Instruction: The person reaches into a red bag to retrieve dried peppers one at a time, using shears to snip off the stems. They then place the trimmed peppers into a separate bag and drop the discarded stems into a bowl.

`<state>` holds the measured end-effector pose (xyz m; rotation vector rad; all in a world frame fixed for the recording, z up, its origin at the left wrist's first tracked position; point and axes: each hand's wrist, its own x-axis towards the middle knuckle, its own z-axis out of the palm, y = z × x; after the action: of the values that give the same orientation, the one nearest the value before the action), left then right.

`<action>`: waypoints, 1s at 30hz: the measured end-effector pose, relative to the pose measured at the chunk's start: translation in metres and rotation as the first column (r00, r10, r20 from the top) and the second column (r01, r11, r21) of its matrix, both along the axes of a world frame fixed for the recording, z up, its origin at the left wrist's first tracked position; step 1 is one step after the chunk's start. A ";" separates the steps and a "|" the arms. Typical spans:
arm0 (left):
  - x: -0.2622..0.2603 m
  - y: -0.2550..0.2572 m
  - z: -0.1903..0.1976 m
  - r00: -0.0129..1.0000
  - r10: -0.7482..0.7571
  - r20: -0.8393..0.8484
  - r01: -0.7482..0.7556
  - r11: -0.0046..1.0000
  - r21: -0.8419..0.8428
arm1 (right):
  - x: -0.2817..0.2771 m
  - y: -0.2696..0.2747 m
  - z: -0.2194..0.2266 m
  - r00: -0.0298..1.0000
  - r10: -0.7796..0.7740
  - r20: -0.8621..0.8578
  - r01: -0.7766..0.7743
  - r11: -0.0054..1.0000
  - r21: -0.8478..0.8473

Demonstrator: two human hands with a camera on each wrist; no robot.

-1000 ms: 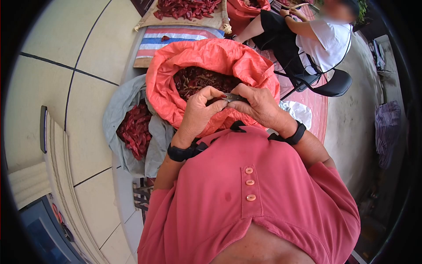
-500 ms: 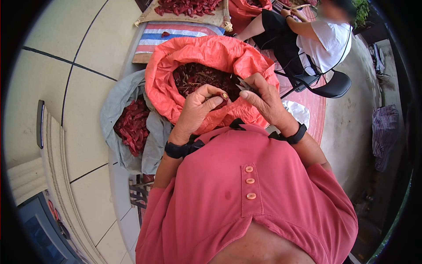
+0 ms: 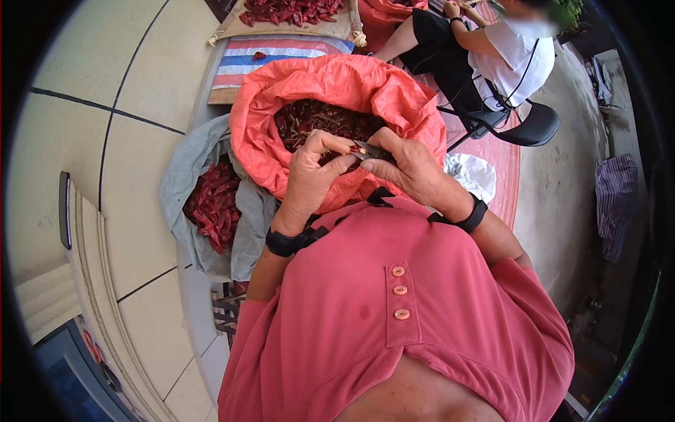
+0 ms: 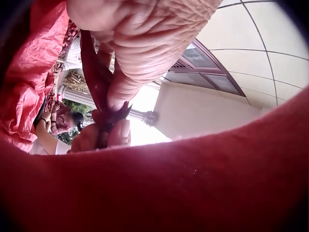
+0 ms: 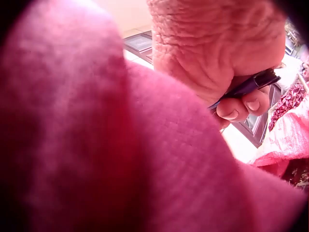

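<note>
The head view is showing both hands meeting over the orange sack (image 3: 337, 77): the left hand (image 3: 314, 171) is pinching a dried red chili (image 3: 351, 150) between thumb and fingers, and the right hand (image 3: 408, 165) is gripping small scissors (image 3: 371, 150) with its fingers curled, the blades touching the chili's tip. The left wrist view is giving the chili (image 4: 99, 87) close, hanging down from the pinching fingers (image 4: 145, 53). The right wrist view is showing only the dark scissor handle (image 5: 251, 83) under curled fingers (image 5: 239, 110). Half a second ago the hands were apart; now they are pressing close again. The orange sack is holding dark dried chilies (image 3: 320, 119); the grey sack (image 3: 193, 169) beside it is holding brighter red chilies (image 3: 211, 204).
</note>
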<state>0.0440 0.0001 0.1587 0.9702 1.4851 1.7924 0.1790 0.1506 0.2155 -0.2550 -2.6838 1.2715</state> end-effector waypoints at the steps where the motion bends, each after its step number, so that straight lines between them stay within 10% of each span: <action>1: 0.001 -0.001 0.002 1.000 0.005 0.031 -0.005 1.000 0.004 | 0.000 -0.001 0.000 1.000 -0.002 0.012 0.002 1.000 -0.017; 17: -0.019 0.005 -0.002 0.991 -0.113 -0.067 0.106 0.990 -0.092 | 0.000 -0.015 -0.009 0.994 -0.088 0.059 0.091 0.994 -0.058; 22: -0.024 0.010 -0.007 0.954 -0.163 0.250 0.184 0.981 -0.066 | 0.005 -0.018 -0.009 0.974 -0.227 0.023 0.228 0.966 -0.123; 26: -0.056 -0.023 -0.012 0.968 0.159 0.195 -0.142 0.985 -0.100 | 0.018 -0.007 -0.005 0.885 -0.458 0.089 0.457 0.816 -0.353; 27: -0.071 -0.040 -0.014 0.960 0.275 -0.061 -0.281 0.949 -0.143 | 0.024 -0.004 -0.005 0.853 -0.509 0.116 0.514 0.782 -0.351; 30: -0.118 -0.107 -0.042 0.840 0.523 -0.145 -0.538 0.767 -0.349 | 0.043 0.002 -0.023 0.771 -0.611 0.178 0.634 0.714 -0.296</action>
<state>-0.0743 -0.1073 0.1169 0.4031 2.1953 1.7416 0.2219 0.1525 0.1925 -1.1605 -2.0745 1.4703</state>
